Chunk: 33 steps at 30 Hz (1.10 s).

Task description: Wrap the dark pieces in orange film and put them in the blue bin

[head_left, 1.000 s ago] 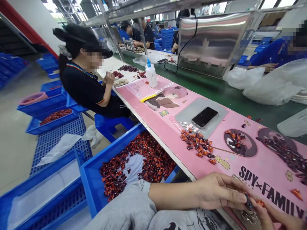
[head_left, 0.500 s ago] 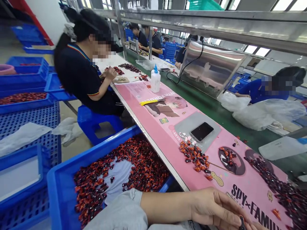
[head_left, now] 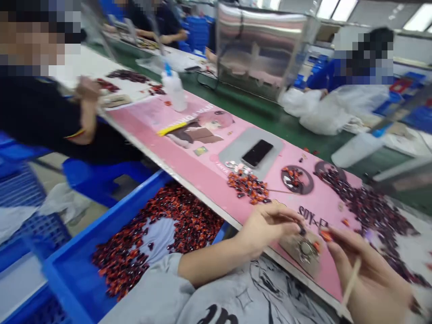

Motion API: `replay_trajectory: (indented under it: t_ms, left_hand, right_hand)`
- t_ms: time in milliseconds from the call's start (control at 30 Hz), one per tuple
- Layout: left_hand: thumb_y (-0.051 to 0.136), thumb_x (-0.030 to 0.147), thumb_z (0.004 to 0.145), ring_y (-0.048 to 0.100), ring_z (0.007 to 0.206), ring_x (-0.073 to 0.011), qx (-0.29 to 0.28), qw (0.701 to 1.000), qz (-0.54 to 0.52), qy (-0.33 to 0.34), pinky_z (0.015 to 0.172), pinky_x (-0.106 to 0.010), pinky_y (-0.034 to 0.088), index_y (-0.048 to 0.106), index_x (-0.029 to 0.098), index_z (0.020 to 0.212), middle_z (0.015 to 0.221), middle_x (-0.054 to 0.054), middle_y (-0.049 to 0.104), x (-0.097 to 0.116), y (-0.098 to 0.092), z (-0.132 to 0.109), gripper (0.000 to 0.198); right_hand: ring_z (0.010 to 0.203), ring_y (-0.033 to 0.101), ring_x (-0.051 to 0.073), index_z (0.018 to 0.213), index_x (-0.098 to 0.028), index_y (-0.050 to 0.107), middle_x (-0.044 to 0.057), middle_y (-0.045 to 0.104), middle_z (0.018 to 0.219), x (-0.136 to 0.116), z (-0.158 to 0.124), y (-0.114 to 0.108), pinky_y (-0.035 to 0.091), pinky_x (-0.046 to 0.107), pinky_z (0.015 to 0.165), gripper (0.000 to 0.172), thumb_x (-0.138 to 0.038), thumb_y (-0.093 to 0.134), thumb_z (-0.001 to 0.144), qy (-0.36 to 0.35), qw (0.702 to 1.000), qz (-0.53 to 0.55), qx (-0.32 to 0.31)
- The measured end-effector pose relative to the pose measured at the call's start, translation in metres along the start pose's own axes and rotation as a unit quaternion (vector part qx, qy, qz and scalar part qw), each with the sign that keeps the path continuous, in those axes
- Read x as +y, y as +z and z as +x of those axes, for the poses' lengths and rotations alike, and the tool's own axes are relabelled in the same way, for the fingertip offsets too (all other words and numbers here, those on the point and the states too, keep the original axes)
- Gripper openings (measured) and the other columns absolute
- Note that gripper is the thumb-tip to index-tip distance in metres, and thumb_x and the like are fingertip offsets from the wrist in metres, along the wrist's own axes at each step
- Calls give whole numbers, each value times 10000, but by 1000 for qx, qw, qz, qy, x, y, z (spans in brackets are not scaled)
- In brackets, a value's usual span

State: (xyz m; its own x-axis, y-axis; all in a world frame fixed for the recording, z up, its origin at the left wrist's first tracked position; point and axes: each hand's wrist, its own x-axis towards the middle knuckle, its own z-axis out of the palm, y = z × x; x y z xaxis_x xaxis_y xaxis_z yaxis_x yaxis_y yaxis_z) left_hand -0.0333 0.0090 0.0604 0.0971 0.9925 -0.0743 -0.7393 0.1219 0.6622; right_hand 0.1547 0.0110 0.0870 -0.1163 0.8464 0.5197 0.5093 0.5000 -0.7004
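Orange piece (head_left: pixel 326 235) and dark piece (head_left: pixel 302 229) are at the near right, each at the fingertips of a different hand, above the tabletop (head_left: pixel 87 65). A pink mat (head_left: pixel 182 159) covers much of that surface. At the near left, a blue tray (head_left: pixel 104 220) holds a wide spread of red-orange and dark parts. Dark parts (head_left: pixel 371 209) lie in a long heap on the right of the mat; a smaller red-orange heap (head_left: pixel 249 185) is beyond the left hand.

The left hand (head_left: pixel 270 229) pinches the dark piece between thumb and fingers; the right hand (head_left: pixel 367 265) grips the orange piece at its fingertips, with a pale stick (head_left: pixel 351 281) lying across its palm side. The orange piece is just right of the dark one, with a gap between them. Its long axis seems to run roughly left to right, towards the dark piece; the dark one's axis is too blurred to tell. A silvery round item (head_left: pixel 306 247) rests below the gap.

Black lettering on the mat reads "SPY×F", the rest blurred or behind the right hand; white letters farther off are too smeared to read surely.
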Motion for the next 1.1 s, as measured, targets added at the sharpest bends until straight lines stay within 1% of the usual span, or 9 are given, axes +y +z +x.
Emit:
replay_trajectory:
  t_ms: [100,233,367,433,600,767,867,967,1100]
  left_hand:
    - [960,314,599,701,774,-130,32,995,46,76,763,-258,587,809,207,782,805,-25,757,1,0,5,260]
    - [927,214,656,710,825,-135,38,982,119,141,761,-230,604,828,250,809,831,-27,753,-4,0,15,186]
    - [893,190,710,716,813,-138,16,978,146,147,724,-218,611,834,269,868,833,-31,754,-13,4,25,186]
    - [895,199,710,720,801,-139,23,978,152,140,718,-218,613,833,270,886,841,-32,755,-19,6,29,199]
    - [908,211,694,714,746,-123,50,976,168,132,688,-196,607,831,271,884,812,-17,749,-31,13,33,214]
    - [879,272,745,694,707,-119,37,964,209,162,622,-188,579,831,272,885,769,-15,740,-40,16,35,149]
    - [838,331,792,677,671,-119,9,939,266,217,594,-200,557,816,256,870,731,-13,734,-43,16,37,111]
    - [794,351,837,688,681,-135,-31,895,340,286,602,-223,554,790,231,874,721,-20,733,-44,15,40,126]
    - [757,357,871,695,677,-125,-52,866,380,320,599,-213,548,754,209,860,726,-16,728,-47,17,42,148]
  right_hand:
    - [750,747,183,1039,-257,761,35,787,910,-10,9,15,648,287,692,168,-219,745,877,-47,998,31,-12]
    - [835,753,201,1097,-242,739,55,784,945,4,16,27,652,316,730,227,-160,728,885,-73,994,76,-18]
    - [829,745,184,1097,-218,730,59,775,909,14,22,31,646,292,726,226,-120,705,895,-105,989,102,-10]
    - [798,739,184,1074,-216,733,54,762,862,17,25,31,646,295,696,203,-114,688,905,-114,988,103,-8]
    - [807,748,190,1054,-210,730,54,757,862,26,22,19,659,301,703,142,-171,682,927,-112,992,57,-25]
    - [814,742,186,1079,-186,703,60,744,874,34,15,11,660,284,707,207,-169,754,879,-117,992,15,-48]
    - [726,715,161,1067,-211,673,25,710,808,33,14,11,639,270,628,207,-103,706,893,-109,992,28,-55]
    - [640,676,139,966,-236,645,-11,660,746,33,14,11,618,266,578,206,-49,670,885,-87,994,44,-48]
    - [648,664,125,916,-222,633,-17,633,748,37,10,5,598,243,563,260,20,686,836,-85,995,43,-37]
